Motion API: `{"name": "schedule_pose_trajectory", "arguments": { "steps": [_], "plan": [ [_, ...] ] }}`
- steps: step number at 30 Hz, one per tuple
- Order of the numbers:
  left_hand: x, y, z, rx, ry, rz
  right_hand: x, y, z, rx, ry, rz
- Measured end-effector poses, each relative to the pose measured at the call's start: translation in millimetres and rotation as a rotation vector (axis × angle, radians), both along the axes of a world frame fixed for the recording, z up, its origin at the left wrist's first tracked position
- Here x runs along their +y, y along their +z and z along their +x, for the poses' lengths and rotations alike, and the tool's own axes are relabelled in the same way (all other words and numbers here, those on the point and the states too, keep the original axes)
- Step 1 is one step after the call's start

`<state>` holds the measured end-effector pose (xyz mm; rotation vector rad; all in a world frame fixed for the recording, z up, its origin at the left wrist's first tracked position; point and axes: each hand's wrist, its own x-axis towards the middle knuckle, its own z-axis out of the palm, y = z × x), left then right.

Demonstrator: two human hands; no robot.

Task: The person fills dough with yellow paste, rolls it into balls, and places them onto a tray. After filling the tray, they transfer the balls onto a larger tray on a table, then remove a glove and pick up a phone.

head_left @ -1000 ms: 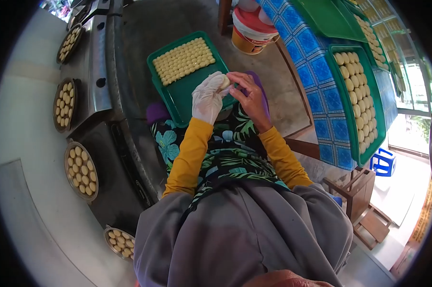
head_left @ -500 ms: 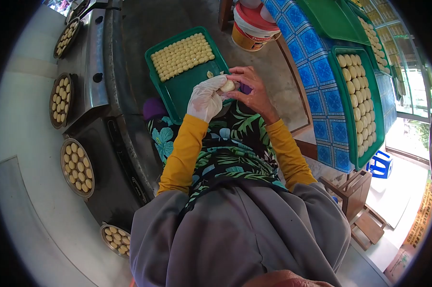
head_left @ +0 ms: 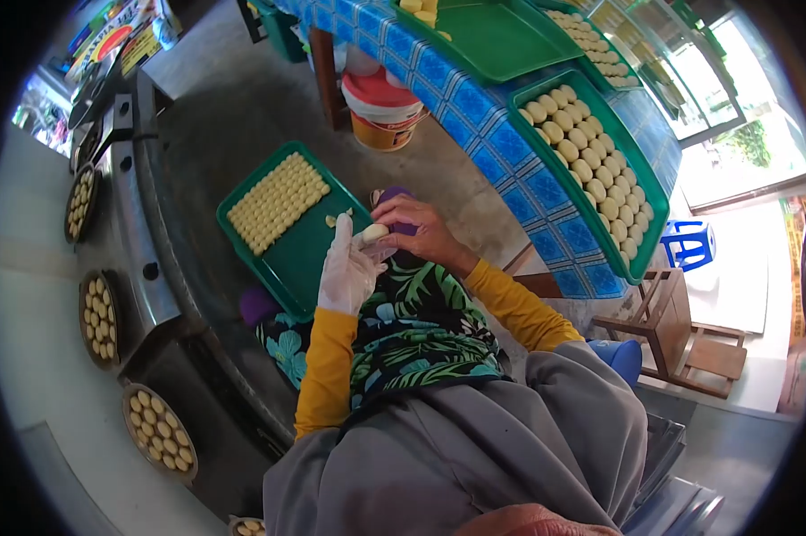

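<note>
In the head view, I had the dough ball [head_left: 374,233] grasped between my two hands, just past the near right side of the green tray [head_left: 301,275]. My left hand [head_left: 347,272], in a thin see-through glove, held it from the left with the index finger stretched out, pointing away from me. My bare right hand [head_left: 403,228] closed on it from the right with its fingertips and thumb

The green tray lay at nine o'clock from my hands, its far left part packed with tight rows of small dough balls [head_left: 278,204], and a few dough scraps [head_left: 332,221] sat at its right side near my glove

At two o'clock stood the counter [head_left: 496,147] under a blue checked cloth, bearing a tray of larger dough balls [head_left: 637,261] in rows. At one o'clock another green tray [head_left: 501,40] rested on it

Along the stove [head_left: 144,259] on my left, round pans of pale rounds sat at nine [head_left: 79,201], between eight and nine [head_left: 99,319], and near eight o'clock [head_left: 160,433], with a partly seen one at seven [head_left: 249,527]

The lidded bucket [head_left: 383,112] stood on the floor at twelve, the blue stool [head_left: 689,243] at three
</note>
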<state>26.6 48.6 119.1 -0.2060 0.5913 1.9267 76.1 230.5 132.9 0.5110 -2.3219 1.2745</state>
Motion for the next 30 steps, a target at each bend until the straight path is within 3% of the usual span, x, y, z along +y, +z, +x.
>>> {"name": "schedule_pose_trajectory", "arguments": {
  "steps": [2,3,5,7,9,11,13,15,16,17,18,19,21,22,24,25,26,27,28,29,30],
  "plan": [
    [11.5,23.5,13.3,0.384,0.245,-0.189,0.3,7.0,9.8,-0.351,-0.007,-0.302],
    [13.5,25.0,17.6,0.835,0.276,-0.574,1.3,9.6,14.4,-0.346,-0.012,-0.298],
    [20.9,27.8,26.6,0.829,0.261,-0.458,4.4,15.4,23.8,-0.735,-0.052,-0.682],
    [26.5,28.2,25.5,0.841,0.207,-0.305,10.2,27.6,35.1,-0.780,-0.064,-0.733],
    [35.9,51.1,27.5,0.794,0.247,-0.344,17.3,60.4,50.9,-0.823,-0.076,-0.785],
    [47.3,57.2,15.5,0.677,0.300,-0.363,29.5,114.4,65.5,-0.871,-0.128,-0.645],
    [64.1,73.9,-5.2,0.725,0.322,-0.341,53.6,133.0,76.1,-0.069,0.050,-0.093],
    [91.3,80.4,-28.0,0.791,0.322,-0.266,95.1,175.0,76.0,-0.604,-0.178,-0.602],
    [111.7,79.8,-43.7,0.818,0.306,-0.203,116.4,198.1,68.9,-0.584,-0.282,-0.476],
    [139.6,69.9,-62.8,1.025,0.369,-0.127,141.3,214.3,58.3,-0.562,-0.383,-0.349],
    [165.4,62.4,-77.7,1.231,0.435,-0.048,175.9,215.1,44.9,-0.481,-0.353,-0.490],
    [183.8,79.3,-78.1,1.231,0.439,-0.042,204.8,220.6,27.1,-0.398,-0.450,-0.398],
    [220.9,127.1,-72.8,0.781,0.239,-0.556,274.7,226.6,-6.4,-0.321,-0.481,-0.360],
    [237.5,124.3,-79.7,0.781,0.245,-0.553,306.9,225.0,-23.2,-0.318,-0.477,-0.354],
    [276.6,90.2,-100.4,1.202,0.568,-0.953,363.8,217.0,-56.4,-0.275,-0.687,-0.255],
    [300.9,54.7,-114.3,1.499,0.998,-1.102,388.1,210.3,-70.2,-0.275,-0.686,-0.261],
    [297.2,66.9,-117.1,1.504,0.994,-1.107,410.0,202.5,-82.7,-0.298,-0.698,-0.115],
    [284.7,91.7,-119.2,1.319,0.716,-0.828,424.3,195.4,-90.7,-0.324,-0.706,0.029],
    [278.4,100.3,-122.2,1.110,0.447,-0.559,428.2,191.2,-95.3,-0.332,-0.706,0.019],
    [289.7,86.6,-133.2,1.166,0.651,-0.575,432.0,188.0,-101.0,-0.334,-0.681,0.137],
    [286.8,82.2,-140.7,1.164,0.647,-0.584,435.3,185.6,-107.9,-0.334,-0.652,0.256]
  ]
}}
